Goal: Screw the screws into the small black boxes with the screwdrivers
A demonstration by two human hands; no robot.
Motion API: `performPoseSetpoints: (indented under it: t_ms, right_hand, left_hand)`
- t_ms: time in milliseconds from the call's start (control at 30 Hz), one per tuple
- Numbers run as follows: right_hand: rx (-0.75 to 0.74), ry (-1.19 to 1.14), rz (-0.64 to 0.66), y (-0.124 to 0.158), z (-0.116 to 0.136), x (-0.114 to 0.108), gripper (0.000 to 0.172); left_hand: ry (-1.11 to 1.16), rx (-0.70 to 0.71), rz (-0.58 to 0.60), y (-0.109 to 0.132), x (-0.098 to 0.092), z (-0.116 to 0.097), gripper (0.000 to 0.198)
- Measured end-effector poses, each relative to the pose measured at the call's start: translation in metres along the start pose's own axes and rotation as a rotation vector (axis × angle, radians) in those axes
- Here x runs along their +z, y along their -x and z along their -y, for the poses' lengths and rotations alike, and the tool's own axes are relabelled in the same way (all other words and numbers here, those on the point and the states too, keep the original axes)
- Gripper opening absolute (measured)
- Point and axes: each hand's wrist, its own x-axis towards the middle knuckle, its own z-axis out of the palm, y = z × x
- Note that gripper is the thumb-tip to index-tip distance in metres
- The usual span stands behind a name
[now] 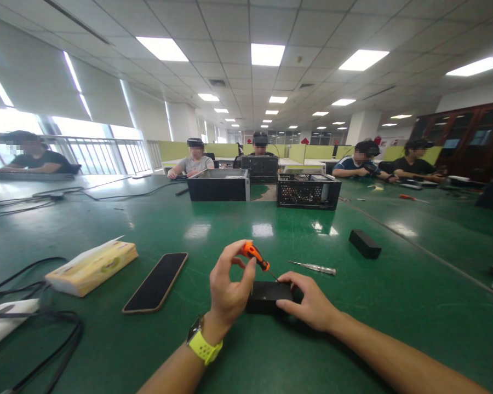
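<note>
An orange and black screwdriver [255, 255] is gripped by its handle in my left hand [229, 282], tilted with its thin shaft pointing down to the right. Its tip meets the far right part of a black box [267, 298] lying on the green table; whether it sits in a screw is too small to tell. My right hand [310, 301] holds the right end of that box between thumb and fingers. A yellow-green watch strap is on my left wrist. Just beyond my right hand lies a clear-handled thin screwdriver [316, 268].
A phone [156, 283], a tissue pack [93, 268] and black cables lie to the left. Another black block [365, 243] is at the right. Across the green table [164, 224] stand computer cases [218, 186], with several people seated around.
</note>
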Motion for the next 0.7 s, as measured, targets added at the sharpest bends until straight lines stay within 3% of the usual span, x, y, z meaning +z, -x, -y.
performPoseSetpoints:
  t_ms: [200,400,700]
  right_hand:
    - [-0.013,0.0,0.004,-0.0004,0.0001,-0.0002,0.033]
    - [-0.007,0.006,0.007,-0.0005,-0.0007,0.0,0.033]
    - [-0.018,-0.011,0.01,-0.0003,-0.0008,0.0002,0.034]
  left_hand:
    - [0.001,-0.044,0.035,0.0028,0.0015,0.0046,0.049]
    - [0.01,-0.128,0.02,0.0035,0.0021,0.0052,0.041]
    - [0.034,-0.05,0.103,0.001,0.0012,0.0019,0.049]
